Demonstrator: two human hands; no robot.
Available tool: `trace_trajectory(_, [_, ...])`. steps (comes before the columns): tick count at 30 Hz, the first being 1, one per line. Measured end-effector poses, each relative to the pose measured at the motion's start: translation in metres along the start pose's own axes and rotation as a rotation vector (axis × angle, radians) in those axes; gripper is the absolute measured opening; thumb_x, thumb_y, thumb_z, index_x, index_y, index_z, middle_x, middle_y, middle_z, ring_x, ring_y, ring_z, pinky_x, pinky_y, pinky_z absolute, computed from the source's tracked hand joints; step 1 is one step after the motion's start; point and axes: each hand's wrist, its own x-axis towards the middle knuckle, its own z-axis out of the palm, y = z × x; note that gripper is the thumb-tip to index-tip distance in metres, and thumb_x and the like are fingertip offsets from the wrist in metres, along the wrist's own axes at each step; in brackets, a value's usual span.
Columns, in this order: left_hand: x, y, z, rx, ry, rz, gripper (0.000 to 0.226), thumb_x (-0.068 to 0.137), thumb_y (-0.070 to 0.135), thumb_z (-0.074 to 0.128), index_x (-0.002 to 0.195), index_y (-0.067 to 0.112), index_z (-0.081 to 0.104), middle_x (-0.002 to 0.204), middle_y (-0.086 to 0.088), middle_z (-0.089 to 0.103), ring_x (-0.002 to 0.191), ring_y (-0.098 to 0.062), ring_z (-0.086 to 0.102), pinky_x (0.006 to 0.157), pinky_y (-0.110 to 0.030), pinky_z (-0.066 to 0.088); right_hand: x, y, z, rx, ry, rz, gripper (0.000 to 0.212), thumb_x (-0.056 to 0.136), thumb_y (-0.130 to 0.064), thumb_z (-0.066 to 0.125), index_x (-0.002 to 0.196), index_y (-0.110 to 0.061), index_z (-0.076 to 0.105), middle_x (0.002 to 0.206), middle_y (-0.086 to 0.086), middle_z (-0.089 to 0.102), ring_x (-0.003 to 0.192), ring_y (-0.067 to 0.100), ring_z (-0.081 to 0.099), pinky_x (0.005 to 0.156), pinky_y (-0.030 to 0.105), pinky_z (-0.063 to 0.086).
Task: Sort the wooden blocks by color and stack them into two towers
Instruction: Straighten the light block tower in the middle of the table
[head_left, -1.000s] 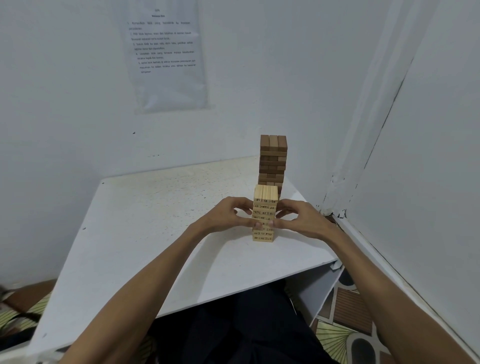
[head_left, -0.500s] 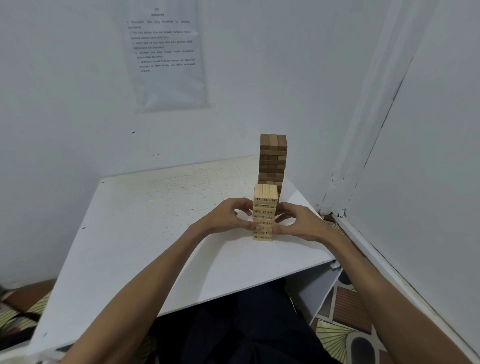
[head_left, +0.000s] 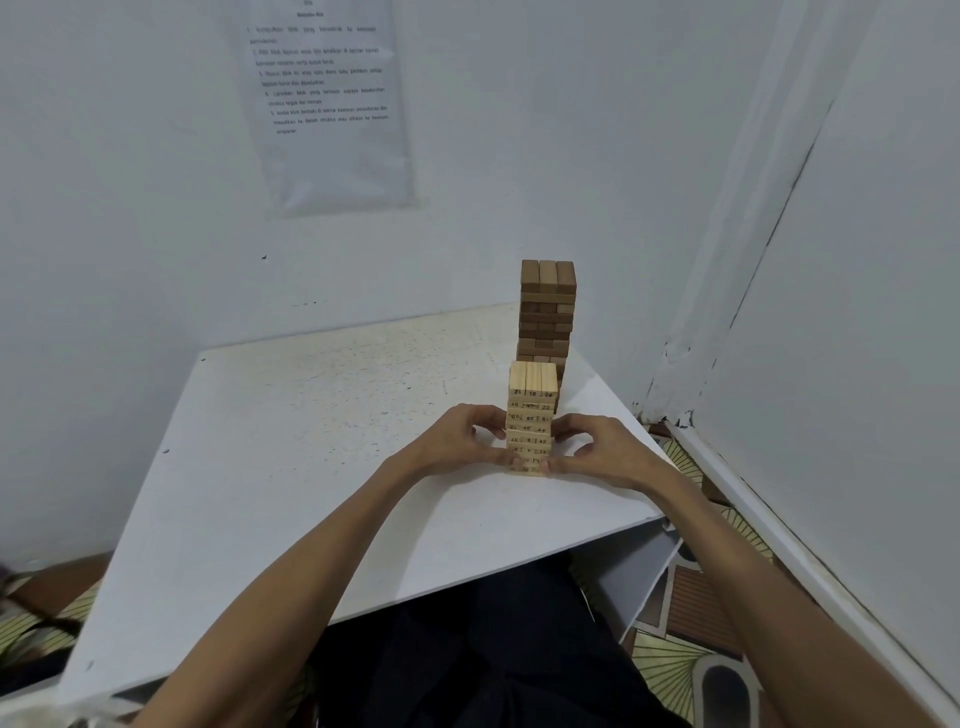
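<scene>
A light wooden tower (head_left: 532, 384) of numbered blocks stands on the white table (head_left: 311, 467) near its right corner. Right behind it rises a taller dark brown tower (head_left: 548, 291), its lowest layers hidden by the light one. My left hand (head_left: 457, 441) grips the lower left side of the light tower with curled fingers, its thumb at the bottom front. On the tower's other side my right hand (head_left: 602, 452) grips the lower right in the same way. No loose blocks lie in view.
The table sits in a corner, with white walls behind and to the right (head_left: 857, 364). A printed sheet (head_left: 332, 104) hangs on the back wall. A patterned floor mat (head_left: 691, 613) shows under the table's right edge. My dark-clothed legs are below the front edge.
Both hands have slid a little lower along the light tower's sides. The two towers stand as before.
</scene>
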Motion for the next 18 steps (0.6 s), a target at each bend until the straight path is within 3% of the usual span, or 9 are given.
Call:
trace_trajectory(6, [-0.0001, 0.0003, 0.0018, -0.001, 0.005, -0.011, 0.050, 0.076, 0.038, 0.087, 0.121, 0.024, 0.070, 0.114, 0.013, 0.072, 0.106, -0.005, 0.065, 0.090, -0.023, 0.042, -0.0003, 0.0022, 0.0021, 0.009, 0.019, -0.014, 0.055, 0.074, -0.049, 0.084, 0.124, -0.030, 0.069, 0.114, -0.022, 0.069, 0.106, 0.000, 0.063, 0.091, 0.032, 0.058])
trace_trajectory(11, [-0.0026, 0.0001, 0.0023, 0.035, -0.010, -0.015, 0.056, 0.073, 0.041, 0.089, 0.122, 0.026, 0.068, 0.118, 0.014, 0.070, 0.110, -0.003, 0.062, 0.098, -0.027, 0.043, -0.0016, 0.0024, 0.0028, 0.007, 0.015, -0.020, 0.071, 0.068, -0.054, 0.085, 0.130, -0.026, 0.065, 0.122, -0.017, 0.067, 0.108, -0.002, 0.061, 0.089, 0.026, 0.056])
trace_trajectory(16, [-0.0064, -0.0032, 0.0059, 0.080, -0.003, 0.050, 0.059, 0.068, 0.049, 0.089, 0.121, 0.029, 0.071, 0.125, 0.016, 0.068, 0.120, -0.005, 0.059, 0.109, -0.036, 0.044, -0.0032, 0.0056, 0.0066, -0.022, 0.024, -0.026, 0.063, 0.071, -0.039, 0.089, 0.127, -0.024, 0.063, 0.127, -0.014, 0.060, 0.113, -0.002, 0.056, 0.086, 0.018, 0.052])
trace_trajectory(18, [-0.0074, -0.0057, 0.0088, 0.083, 0.007, 0.073, 0.059, 0.068, 0.052, 0.088, 0.120, 0.029, 0.072, 0.124, 0.016, 0.068, 0.120, -0.008, 0.061, 0.108, -0.040, 0.046, -0.0030, 0.0061, 0.0083, -0.029, 0.017, -0.027, 0.056, 0.071, -0.040, 0.089, 0.121, -0.030, 0.064, 0.129, -0.014, 0.058, 0.114, -0.002, 0.056, 0.087, 0.016, 0.050])
